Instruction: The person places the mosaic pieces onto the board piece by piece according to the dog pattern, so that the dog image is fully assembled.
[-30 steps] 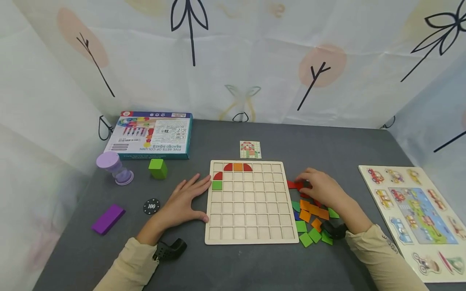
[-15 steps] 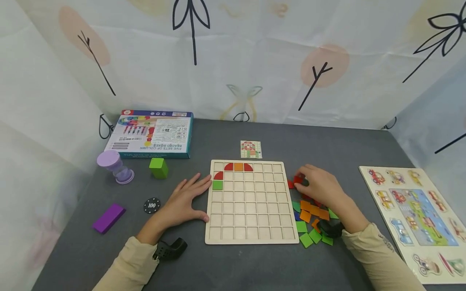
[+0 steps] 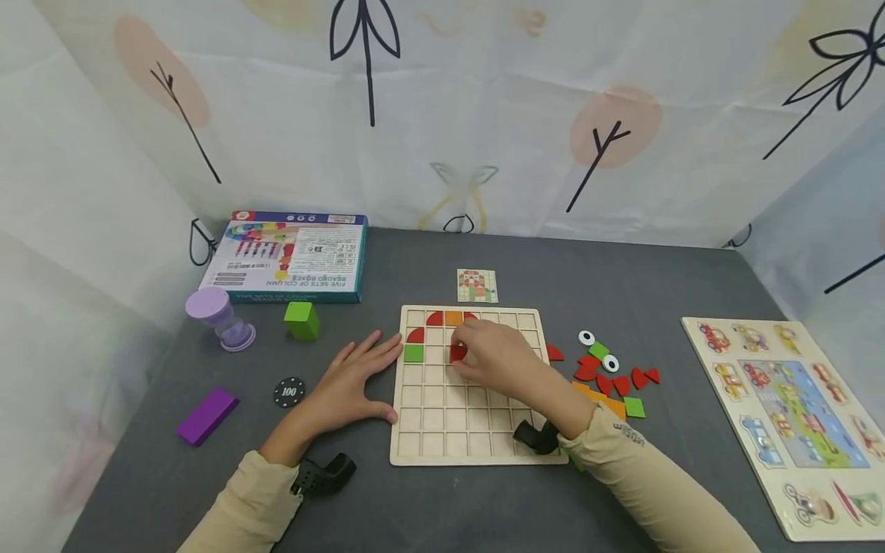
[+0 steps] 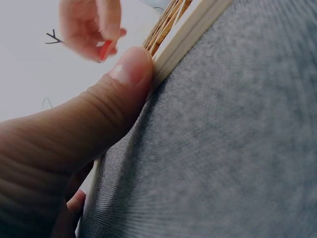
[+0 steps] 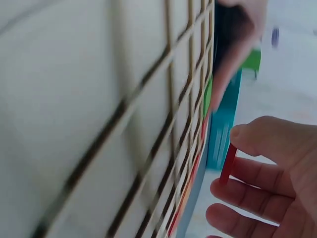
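Note:
Over the upper middle of the wooden grid board (image 3: 432, 443), my right hand (image 3: 501, 357) pinches a small flat red piece (image 5: 229, 164) between thumb and fingers. The right wrist view shows the piece edge-on, held off the grid. My left hand (image 3: 349, 388) is spread at the board's left side, its thumb (image 4: 130, 69) against the rim and its fingertips at the upper left edge. In the board's top row sit a red curved piece (image 3: 435, 319), an orange square (image 3: 453, 318) and another red piece, partly hidden by my right hand. Below are a red curved piece (image 3: 416, 336) and a green square (image 3: 413, 353).
Loose red pieces (image 3: 604, 385), green squares (image 3: 634, 407) and orange pieces lie right of the board, partly under my right forearm. A pattern card (image 3: 476, 286) lies behind it. Leftward are a box (image 3: 297, 257), green cube (image 3: 301, 320), purple block (image 3: 207, 416) and black chip (image 3: 289, 392).
My right hand has picked a red piece from the pile and moved left with it over the board. More of the loose pieces now show. The left hand has stayed at the board's edge.

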Demonstrator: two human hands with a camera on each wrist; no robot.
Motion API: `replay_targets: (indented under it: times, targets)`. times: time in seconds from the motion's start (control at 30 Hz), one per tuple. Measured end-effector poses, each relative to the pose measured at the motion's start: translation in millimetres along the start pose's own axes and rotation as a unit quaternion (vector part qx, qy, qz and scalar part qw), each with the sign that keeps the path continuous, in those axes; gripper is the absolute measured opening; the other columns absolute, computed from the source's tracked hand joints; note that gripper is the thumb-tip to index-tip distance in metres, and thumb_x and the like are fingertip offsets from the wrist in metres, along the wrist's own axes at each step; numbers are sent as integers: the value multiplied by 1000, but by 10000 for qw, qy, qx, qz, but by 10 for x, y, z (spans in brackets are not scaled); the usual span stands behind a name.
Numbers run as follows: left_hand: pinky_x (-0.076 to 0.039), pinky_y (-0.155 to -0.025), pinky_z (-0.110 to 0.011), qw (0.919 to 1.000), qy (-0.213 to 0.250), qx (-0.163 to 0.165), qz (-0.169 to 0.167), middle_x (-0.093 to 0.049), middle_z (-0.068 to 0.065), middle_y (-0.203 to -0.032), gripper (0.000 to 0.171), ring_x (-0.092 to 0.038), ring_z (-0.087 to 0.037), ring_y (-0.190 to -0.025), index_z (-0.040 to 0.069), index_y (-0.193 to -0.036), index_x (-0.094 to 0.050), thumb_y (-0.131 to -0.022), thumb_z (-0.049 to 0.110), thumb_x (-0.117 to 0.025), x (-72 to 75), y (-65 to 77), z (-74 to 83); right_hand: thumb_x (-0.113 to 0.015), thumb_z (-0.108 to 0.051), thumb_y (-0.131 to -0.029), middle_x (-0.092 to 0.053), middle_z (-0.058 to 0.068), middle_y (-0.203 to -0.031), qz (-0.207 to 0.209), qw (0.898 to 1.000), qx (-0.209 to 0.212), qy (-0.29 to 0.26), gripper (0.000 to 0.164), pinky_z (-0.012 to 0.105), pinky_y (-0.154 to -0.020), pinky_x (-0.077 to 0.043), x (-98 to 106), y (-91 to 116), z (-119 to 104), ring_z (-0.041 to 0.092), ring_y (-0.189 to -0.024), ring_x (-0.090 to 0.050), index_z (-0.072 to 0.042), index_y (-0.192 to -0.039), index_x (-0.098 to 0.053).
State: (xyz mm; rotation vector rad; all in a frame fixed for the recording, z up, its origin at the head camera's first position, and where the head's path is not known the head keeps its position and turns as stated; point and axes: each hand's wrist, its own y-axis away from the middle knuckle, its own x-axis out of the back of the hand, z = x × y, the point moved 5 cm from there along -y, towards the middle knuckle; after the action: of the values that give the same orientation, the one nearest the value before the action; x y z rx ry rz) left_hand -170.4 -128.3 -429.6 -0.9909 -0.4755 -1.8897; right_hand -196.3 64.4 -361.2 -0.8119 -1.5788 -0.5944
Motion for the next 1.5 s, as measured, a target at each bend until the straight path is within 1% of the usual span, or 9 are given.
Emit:
replay_targets:
  times: [0.13, 0.3, 0.43, 0.73, 0.97, 1.07, 1.2, 1.4, 1.5]
  targets:
    - [-2, -104, -52, 10000, -1, 6, 11, -23, 4, -146, 100, -9, -24, -136, 17, -140, -30, -57, 54, -73, -6, -16, 2, -65, -24, -76, -55, -7, -80, -119, 9996, 234, 141, 14, 21, -52, -41, -90, -149, -229, 6, -64, -48, -17, -87, -61]
    - [-2, -105, -52, 10000, -5, -31, -1, -23, 5, -146, 100, -9, -24, -136, 17, -140, -31, -57, 54, -73, -12, -34, 9, -63, -24, -77, -53, -7, -76, -362, 9981, 251, 427, 13, 23, -54, -41, -214, -249, -368, 8, -63, -48, -16, -87, -62]
    - [-2, -105, -52, 10000, 4, -79, 22, -24, 5, -146, 100, -10, -24, -136, 16, -139, -32, -57, 53, -74, -6, -42, 24, -64, -25, -77, -52, -7, -76, -523, 9961, 299, 651, 13, 24, -54, -41, -270, -276, -420, 9, -63, -47, -17, -87, -61]
    - [-2, -105, -51, 9999, 29, -98, 30, -25, 4, -146, 99, -11, -24, -136, 16, -139, -32, -56, 50, -75, 10, -51, 49, -65, -29, -79, -55, -6, -77, -482, 9933, 450, 953, 17, 26, -55, -43, -285, -298, -481, 9, -65, -51, -19, -92, -63]
    - [-2, -105, -52, 9999, 52, -87, 30, -25, 3, -146, 100, -11, -25, -136, 15, -139, -33, -56, 49, -76, 9, -51, 54, -65, -28, -79, -56, -6, -80, -457, 9940, 451, 884, 20, 26, -56, -44, -232, -264, -482, 10, -67, -54, -19, -96, -65]
    - [-2, -105, -52, 10000, 21, -69, 14, -24, 4, -146, 100, -10, -25, -136, 15, -139, -32, -57, 51, -75, -1, -48, 45, -67, -27, -78, -58, -6, -86, -331, 9976, 253, 555, 23, 26, -59, -45, -130, -185, -357, 10, -70, -56, -19, -100, -65]
    - [-2, -105, -52, 10000, -23, -38, 3, -23, 4, -146, 101, -10, -25, -136, 16, -140, -30, -57, 52, -74, -9, -33, 27, -68, -27, -77, -61, -5, -92, -58, 9997, -201, 151, 27, 26, -59, -45, 55, 23, -29, 9, -74, -57, -18, -102, -64]
    - [-2, -105, -52, 10000, -62, -11, 23, -22, 4, -147, 102, -9, -25, -136, 16, -140, -29, -56, 53, -73, -7, -2, 3, -70, -23, -76, -60, 1, -90, 358, 9951, -919, 77, 28, 24, -49, -40, 241, 476, 585, 11, -67, -54, -14, -102, -65]
    - [-2, -104, -52, 10000, -50, -19, 33, -22, 4, -147, 102, -9, -26, -136, 16, -140, -29, -56, 54, -73, -7, -2, 2, -70, -20, -76, -60, 4, -90, 397, 9911, -1266, 80, 29, 24, -47, -40, 264, 706, 878, 12, -63, -52, -12, -103, -64]
